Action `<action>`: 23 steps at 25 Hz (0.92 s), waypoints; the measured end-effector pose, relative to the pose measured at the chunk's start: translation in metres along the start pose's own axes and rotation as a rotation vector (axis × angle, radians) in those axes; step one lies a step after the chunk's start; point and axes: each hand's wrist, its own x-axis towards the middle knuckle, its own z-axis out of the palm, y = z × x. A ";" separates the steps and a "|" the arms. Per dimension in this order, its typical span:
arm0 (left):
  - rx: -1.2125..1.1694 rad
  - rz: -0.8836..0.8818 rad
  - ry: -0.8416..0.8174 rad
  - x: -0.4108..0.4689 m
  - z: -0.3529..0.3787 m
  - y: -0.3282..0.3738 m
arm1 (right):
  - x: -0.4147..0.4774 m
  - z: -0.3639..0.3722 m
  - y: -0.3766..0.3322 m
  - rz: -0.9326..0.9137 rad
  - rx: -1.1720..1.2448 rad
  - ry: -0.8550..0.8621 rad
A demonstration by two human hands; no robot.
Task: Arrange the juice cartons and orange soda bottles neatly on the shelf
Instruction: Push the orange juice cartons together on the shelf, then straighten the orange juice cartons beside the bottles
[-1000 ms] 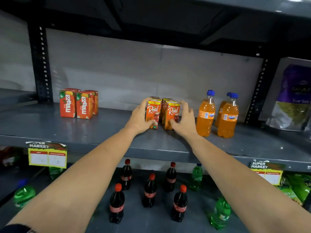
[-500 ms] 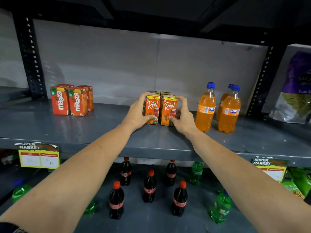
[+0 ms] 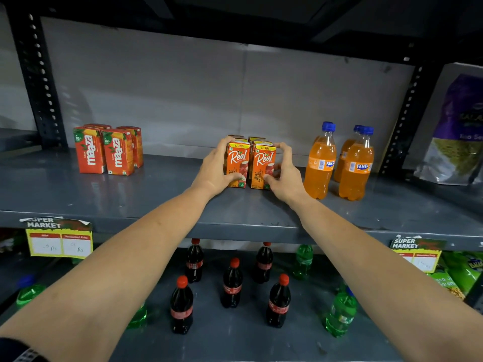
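Note:
A tight block of orange Real apple juice cartons (image 3: 251,163) stands upright in the middle of the grey metal shelf (image 3: 156,205). My left hand (image 3: 215,168) presses against the block's left side and my right hand (image 3: 285,173) against its right side, squeezing the cartons together. Three orange Fanta soda bottles (image 3: 320,163) with blue caps stand to the right, close to my right hand but apart from it. Red Maaza juice cartons (image 3: 107,150) stand in a group at the left of the shelf.
A purple and green pouch (image 3: 460,131) leans in the bay to the right, past a black upright (image 3: 402,111). On the lower shelf stand cola bottles (image 3: 232,283) and green bottles (image 3: 339,314). Price tags (image 3: 60,240) hang on the shelf's front edge.
Both hands have pushed the Real cartons together into a squarer, tighter block. My view has shifted slightly; the Fanta bottles and Maaza cartons stay put.

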 end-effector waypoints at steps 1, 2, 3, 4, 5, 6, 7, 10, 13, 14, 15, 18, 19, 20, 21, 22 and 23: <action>0.003 -0.002 0.004 0.000 0.000 0.000 | 0.000 0.000 0.000 -0.006 0.002 0.000; 0.001 -0.004 0.006 0.000 0.001 0.001 | 0.000 0.000 0.000 -0.007 0.005 0.000; -0.004 -0.006 0.005 0.000 0.001 0.001 | 0.000 0.000 0.000 -0.001 0.007 -0.002; -0.010 -0.007 0.002 0.000 0.001 0.001 | 0.001 0.001 0.001 0.003 0.011 -0.007; -0.011 -0.007 -0.001 0.000 0.000 0.001 | 0.001 0.001 0.001 0.006 0.012 -0.009; -0.006 -0.006 0.002 -0.001 0.000 0.001 | 0.001 0.001 0.001 0.006 0.015 -0.003; 0.002 -0.005 0.014 -0.002 0.000 0.002 | 0.000 0.001 0.000 0.001 0.016 0.020; 0.062 -0.033 0.100 -0.009 -0.002 0.009 | -0.005 0.001 -0.002 -0.040 -0.033 0.172; 0.212 -0.063 0.157 -0.022 -0.006 0.014 | -0.017 0.000 -0.006 -0.069 -0.265 0.261; 0.250 -0.060 0.168 -0.028 -0.007 0.016 | -0.022 -0.003 -0.006 -0.063 -0.310 0.255; 0.272 -0.055 0.187 -0.033 -0.007 0.020 | -0.029 -0.009 -0.007 -0.043 -0.323 0.245; 0.258 -0.036 0.240 -0.048 -0.005 0.040 | -0.047 -0.036 0.007 0.046 -0.240 0.248; 0.229 -0.028 0.243 -0.051 -0.001 0.049 | -0.053 -0.046 0.015 0.054 -0.206 0.252; 0.187 -0.016 0.243 -0.055 0.006 0.058 | -0.059 -0.056 0.024 0.038 -0.179 0.253; 0.129 -0.001 0.246 -0.058 0.017 0.068 | -0.066 -0.068 0.033 0.021 -0.168 0.255; 0.064 0.015 0.251 -0.059 0.031 0.081 | -0.070 -0.082 0.043 -0.005 -0.180 0.264; 0.006 0.029 0.245 -0.059 0.046 0.092 | -0.073 -0.095 0.053 -0.018 -0.186 0.282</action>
